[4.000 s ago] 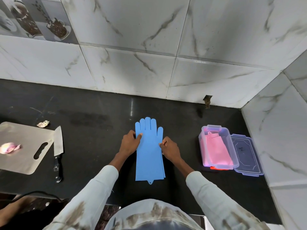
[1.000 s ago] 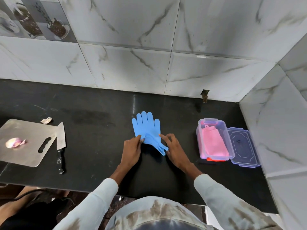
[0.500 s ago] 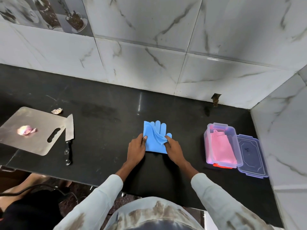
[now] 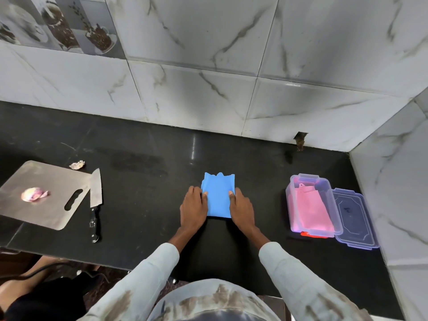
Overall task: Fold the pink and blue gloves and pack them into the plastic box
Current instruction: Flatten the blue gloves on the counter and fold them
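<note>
Roughly halfway, by my reading: the folded pink rubber gloves point(image 4: 310, 210) already lie inside the clear plastic box point(image 4: 292, 181), its lid point(image 4: 355, 222) just beside it on the right. Left of that box, the blue rubber gloves point(image 4: 217, 198) sit folded into a short packet, long axis running toward the wall, fingertips pointing away. The left hand point(image 4: 193, 208) and right hand point(image 4: 242, 208) press flat on its sides, fingers spread, gripping nothing. Packing remains.

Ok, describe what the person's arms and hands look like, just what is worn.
Both arms wear long, loose sleeves of pale grey-white cloth, the left sleeve and right sleeve ending at the wrists, with brownish smudged stains lower down. The left hand and right hand are bare: no gloves, and no rings or watch visible.
</note>
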